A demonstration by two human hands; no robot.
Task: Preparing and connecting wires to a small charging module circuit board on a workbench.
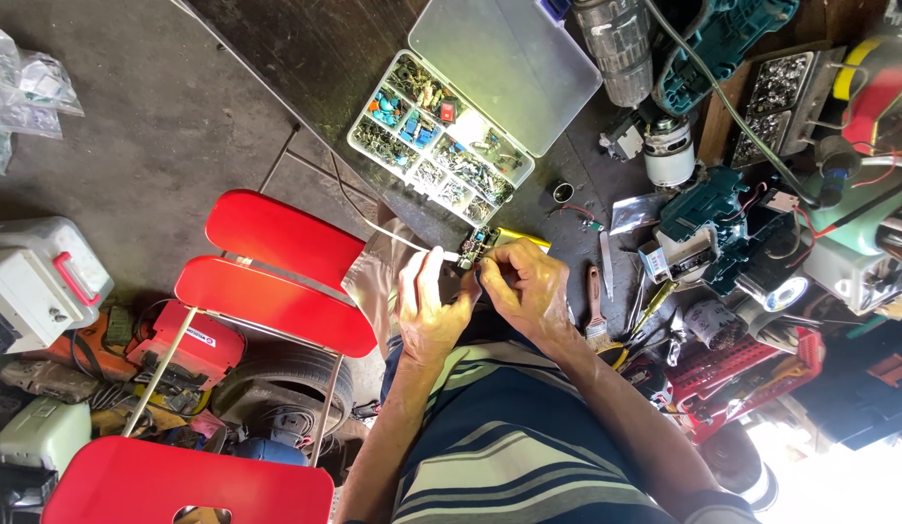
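- The person is sitting at a dark counter (305, 58) and is holding a small circuit board (477, 246) with both hands, just above the counter's edge.
- The left hand (429, 306) is gripping the board from one side; its fingers (433, 267) are closed on the board, and a thin white stick-like tool or wire (397, 236) is lying along them and touching the board.
- The right hand (526, 286) is pinching the other side of the board, with its fingers curled together on it.
- I cannot tell which exact part of the board the fingers are working on; it is too small to see.
- Just beyond the hands, an open clear plastic organizer box (436, 146) is showing many small parts in its compartments, and its lid (504, 68) is folded back.
- To the right, opened teal power tool housings (708, 209), a motor (669, 155) and a small brush (594, 315) are lying apart on the counter.
- Judging from this, the work is looking in the middle: the tools are being left in pieces, and the board is not mounted anywhere yet.
- Red chairs (276, 272) are standing at the left.
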